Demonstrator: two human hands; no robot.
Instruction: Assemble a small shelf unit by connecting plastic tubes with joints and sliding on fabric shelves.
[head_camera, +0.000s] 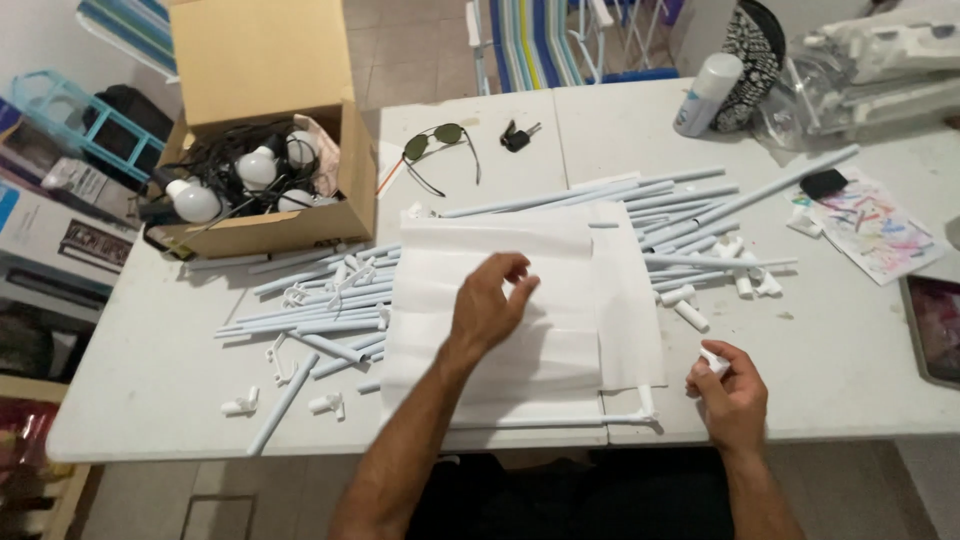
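The right hand (728, 392) rests at the near edge of the table (860, 350), its fingers (722, 362) pinching a small white plastic connector piece (713, 360). The left hand (490, 305) hovers above a folded sheet of white fabric (520, 330) at the middle of the table, fingers (520, 285) loosely curled and spread, holding nothing. A thin white plastic tube (540, 421) lies along the fabric's near edge, ending in a corner fitting (648, 403).

This looks like the assembly of a tube-and-fabric frame, at the stage of fitting a connector; the next move would call for steadying the fabric and lining the piece up with a tube end.

More pale tubes (690, 215) and white clips (240, 405) lie scattered on both sides. Further back stand an open cardboard box of black cable and white bulbs (262, 170), dark sunglasses (438, 145), a white spray can (706, 95) and a colourful printed leaflet (872, 225). Tiled floor and striped folding chairs (540, 40) lie beyond.
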